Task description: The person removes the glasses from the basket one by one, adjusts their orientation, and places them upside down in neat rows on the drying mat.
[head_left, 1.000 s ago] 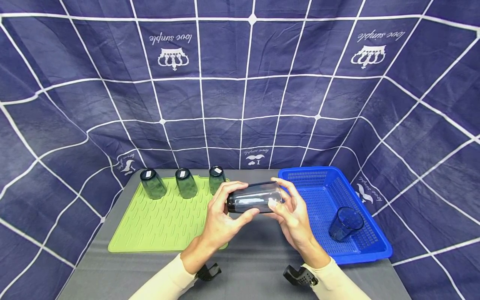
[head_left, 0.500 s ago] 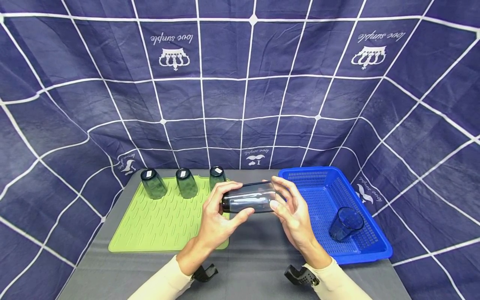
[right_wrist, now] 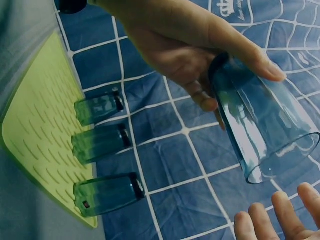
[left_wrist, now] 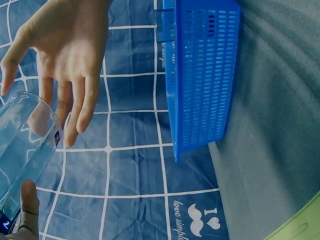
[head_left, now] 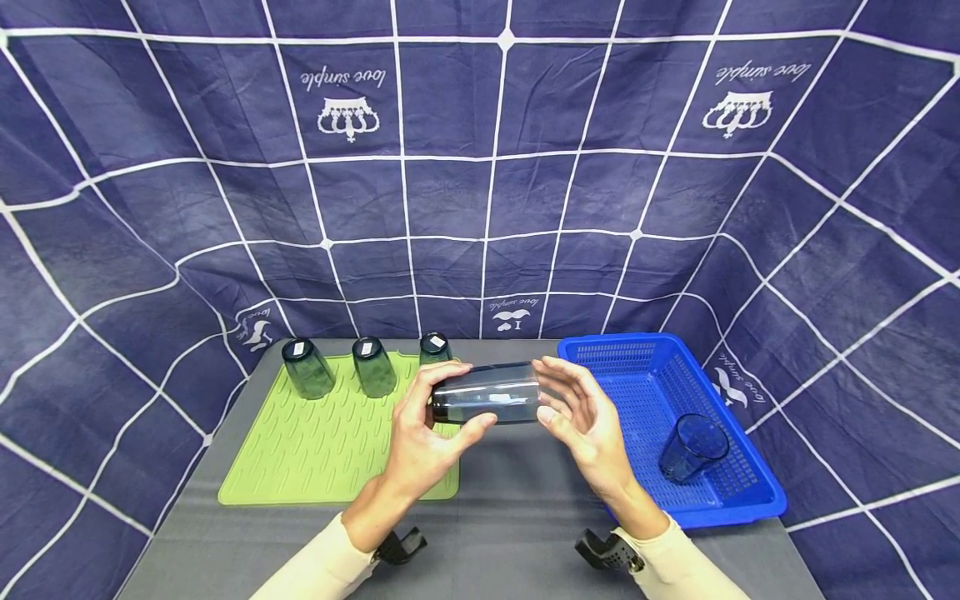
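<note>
A clear grey-blue drinking glass (head_left: pixel 487 393) lies sideways in the air above the table, rim to the right. My left hand (head_left: pixel 423 442) grips it round the base end, thumb below and fingers above. Close to the rim, my right hand (head_left: pixel 588 425) has its fingers spread and loosely bent; the right wrist view shows a gap between its fingertips (right_wrist: pixel 256 215) and the glass. The left wrist view shows a small dark label near the rim of the held glass (left_wrist: pixel 27 135). Three similar glasses stand upside down along the far edge of a green ridged mat (head_left: pixel 300 450), including the leftmost glass (head_left: pixel 309 371).
At the right stands a blue perforated plastic basket (head_left: pixel 622 408) with one glass (head_left: pixel 693 450) tilted inside it. A grey cloth (head_left: pixel 517 517) covers the table. Behind and at the sides hangs a blue curtain (head_left: pixel 450 200) with white lines.
My left hand has moved left with the glass. The rim has slid out from between the right hand's fingers, which have come off it. The other glasses have stayed put.
</note>
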A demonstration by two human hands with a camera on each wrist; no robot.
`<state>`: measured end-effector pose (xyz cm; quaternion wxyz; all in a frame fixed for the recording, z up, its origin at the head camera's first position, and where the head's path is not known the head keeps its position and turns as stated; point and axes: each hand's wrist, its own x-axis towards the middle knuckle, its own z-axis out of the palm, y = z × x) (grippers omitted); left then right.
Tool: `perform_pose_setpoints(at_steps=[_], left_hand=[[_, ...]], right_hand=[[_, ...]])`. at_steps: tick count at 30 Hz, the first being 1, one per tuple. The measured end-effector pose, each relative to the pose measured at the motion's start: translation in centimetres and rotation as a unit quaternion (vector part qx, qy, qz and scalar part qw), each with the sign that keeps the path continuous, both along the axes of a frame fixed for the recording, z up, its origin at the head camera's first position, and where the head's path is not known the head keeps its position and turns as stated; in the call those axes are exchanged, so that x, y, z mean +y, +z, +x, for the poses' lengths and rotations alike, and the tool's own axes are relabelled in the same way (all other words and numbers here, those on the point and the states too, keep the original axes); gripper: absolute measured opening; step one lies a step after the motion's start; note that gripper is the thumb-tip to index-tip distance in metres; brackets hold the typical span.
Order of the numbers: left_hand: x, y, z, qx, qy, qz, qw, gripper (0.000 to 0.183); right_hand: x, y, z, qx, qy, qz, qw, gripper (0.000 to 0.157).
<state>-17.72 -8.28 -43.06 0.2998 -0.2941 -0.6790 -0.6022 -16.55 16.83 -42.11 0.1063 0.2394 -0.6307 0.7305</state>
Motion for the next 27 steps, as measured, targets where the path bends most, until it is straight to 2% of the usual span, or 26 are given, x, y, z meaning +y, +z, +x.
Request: perform_pose_setpoints(at_steps=[10,27], left_hand=[[-1.0,0.0,0.1,0.001,0.009,-0.004,0.9999,0.070],[-3.1,-0.1,0.2,0.001,0.049,-0.015,0.9987,0.069]], right_hand=[[0.7,-0.4,-0.2,0.041,-0.004,0.028,0.999,0.066],[2.9,-0.6,0.2,0.064,-0.054,0.078,0.993,0.066]])
